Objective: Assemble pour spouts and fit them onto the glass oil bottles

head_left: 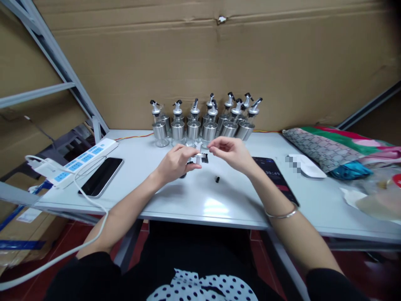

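Observation:
My left hand (175, 162) is closed in a pinch round a small white pourer part (198, 157) held just above the white table (200, 200). My right hand (230, 152) hovers beside it, its thumb and forefinger pinched together near the part's top; whatever sits between them is too small to make out. A small black piece (205, 158) lies on the table between my hands, and another small black piece (217, 179) lies nearer me. Behind my hands stands a row of several glass-and-steel dispenser bottles (203, 123) with black-tipped spouts.
A white power strip (79, 161) and a black phone (102, 176) lie at the left, with a white cable trailing off the edge. A second phone (275, 177) showing a timer lies under my right forearm. A white mouse (308, 168) and patterned fabric (332, 148) are at the right. Cardboard lines the back.

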A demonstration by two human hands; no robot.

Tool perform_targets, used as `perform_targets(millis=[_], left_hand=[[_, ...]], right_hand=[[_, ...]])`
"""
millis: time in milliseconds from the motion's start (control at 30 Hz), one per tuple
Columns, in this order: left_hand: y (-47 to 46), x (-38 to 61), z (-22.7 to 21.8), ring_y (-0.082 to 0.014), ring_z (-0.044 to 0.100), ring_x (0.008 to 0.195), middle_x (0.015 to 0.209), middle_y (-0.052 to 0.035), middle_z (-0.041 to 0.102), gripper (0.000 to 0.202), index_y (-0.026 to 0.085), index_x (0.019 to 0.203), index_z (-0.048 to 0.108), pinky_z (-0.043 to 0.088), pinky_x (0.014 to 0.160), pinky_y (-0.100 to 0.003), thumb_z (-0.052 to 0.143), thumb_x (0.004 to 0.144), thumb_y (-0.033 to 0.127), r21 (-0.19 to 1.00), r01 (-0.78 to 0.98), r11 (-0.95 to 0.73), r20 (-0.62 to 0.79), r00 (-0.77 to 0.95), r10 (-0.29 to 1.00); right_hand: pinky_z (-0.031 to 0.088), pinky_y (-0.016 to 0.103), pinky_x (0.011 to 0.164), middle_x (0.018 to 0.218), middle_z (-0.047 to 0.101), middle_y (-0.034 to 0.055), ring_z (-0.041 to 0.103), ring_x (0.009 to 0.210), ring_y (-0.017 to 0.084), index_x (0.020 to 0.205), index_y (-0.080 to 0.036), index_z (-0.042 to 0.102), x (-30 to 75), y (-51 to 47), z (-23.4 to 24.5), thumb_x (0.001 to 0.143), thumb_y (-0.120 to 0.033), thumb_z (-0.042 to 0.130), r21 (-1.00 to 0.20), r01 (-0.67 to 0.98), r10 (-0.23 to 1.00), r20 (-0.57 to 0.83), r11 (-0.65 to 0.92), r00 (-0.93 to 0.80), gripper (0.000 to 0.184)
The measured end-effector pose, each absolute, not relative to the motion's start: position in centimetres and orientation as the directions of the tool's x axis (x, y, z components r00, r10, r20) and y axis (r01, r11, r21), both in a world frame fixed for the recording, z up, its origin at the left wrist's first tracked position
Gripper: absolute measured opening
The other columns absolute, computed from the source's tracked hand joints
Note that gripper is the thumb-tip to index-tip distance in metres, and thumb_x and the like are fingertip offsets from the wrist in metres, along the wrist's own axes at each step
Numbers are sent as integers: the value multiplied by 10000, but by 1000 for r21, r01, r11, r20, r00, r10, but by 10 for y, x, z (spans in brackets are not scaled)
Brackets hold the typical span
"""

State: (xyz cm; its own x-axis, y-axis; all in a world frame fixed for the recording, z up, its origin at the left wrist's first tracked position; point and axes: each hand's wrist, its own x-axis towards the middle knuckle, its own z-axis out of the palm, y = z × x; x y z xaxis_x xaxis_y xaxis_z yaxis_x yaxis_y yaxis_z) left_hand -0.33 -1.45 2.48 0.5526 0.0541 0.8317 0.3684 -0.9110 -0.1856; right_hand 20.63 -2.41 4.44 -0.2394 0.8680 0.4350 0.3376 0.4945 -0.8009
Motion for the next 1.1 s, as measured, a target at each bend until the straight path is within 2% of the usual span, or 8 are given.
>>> perform_targets(millis=[133, 300, 400, 567, 733, 833, 967, 1100], left_hand=[[-14, -2, 24, -147, 664, 812, 901, -45, 686, 334, 199, 1150, 378, 468, 677, -286, 465, 914, 420, -196, 349, -917, 815, 578, 46], [-14, 3, 13, -155, 663, 869, 945, -50, 686, 312, 207, 1146, 393, 451, 736, -307, 441, 927, 424, -159, 354, -922, 753, 648, 119], [-14, 5, 10, -158, 663, 875, 961, -52, 689, 307, 212, 1152, 389, 442, 763, -317, 456, 925, 408, -142, 361, -922, 740, 657, 144], [-16, 6, 12, -148, 658, 872, 954, -51, 690, 311, 210, 1186, 339, 422, 770, -305, 430, 940, 377, -172, 332, -927, 766, 637, 86], [-16, 5, 10, -157, 659, 873, 979, -51, 694, 299, 214, 1174, 359, 365, 869, -347, 421, 943, 393, -139, 404, -904, 722, 666, 186], [-15, 4, 8, -155, 654, 876, 982, -51, 694, 305, 211, 1172, 385, 338, 907, -361, 413, 942, 410, -123, 424, -897, 712, 668, 218], [-13, 3, 7, -153, 639, 926, 1024, -67, 683, 298, 211, 1178, 410, 349, 896, -346, 402, 947, 399, -149, 409, -900, 705, 682, 193], [-12, 2, 9, -148, 630, 942, 1021, -67, 680, 280, 212, 1169, 434, 367, 862, -320, 409, 947, 382, -188, 396, -899, 707, 689, 156]], right_hand=[[386, 244, 549, 612, 550, -16, 469, 565, 96, 733, -169, 610, 203, -30, 50, 696, -445, 697, -892, 100, 887, 415, 440, -202, 292], [438, 249, 571, 654, 568, -19, 497, 569, 92, 766, -188, 601, 197, -33, 47, 657, -513, 736, -919, -52, 897, 392, 390, -202, 368], [460, 249, 591, 666, 580, -20, 519, 584, 92, 771, -190, 599, 197, -33, 45, 633, -505, 761, -921, -80, 900, 391, 382, -192, 380], [462, 244, 595, 635, 579, -27, 534, 588, 94, 755, -189, 590, 198, -32, 42, 638, -472, 773, -917, -98, 894, 399, 387, -203, 356], [482, 274, 633, 639, 578, -22, 546, 603, 107, 765, -199, 589, 194, -33, 43, 635, -548, 738, -944, -153, 925, 319, 292, -206, 401], [492, 284, 663, 659, 561, -22, 552, 635, 112, 773, -206, 582, 193, -34, 44, 628, -527, 743, -955, -193, 939, 266, 226, -218, 388], [487, 284, 632, 644, 535, -17, 515, 603, 111, 836, -206, 611, 195, -34, 44, 706, -481, 686, -978, -181, 925, 165, 108, -341, 313], [433, 266, 528, 655, 525, -1, 401, 502, 93, 896, -190, 651, 198, -34, 42, 808, -507, 554, -989, -150, 877, 83, 13, -472, 343]])
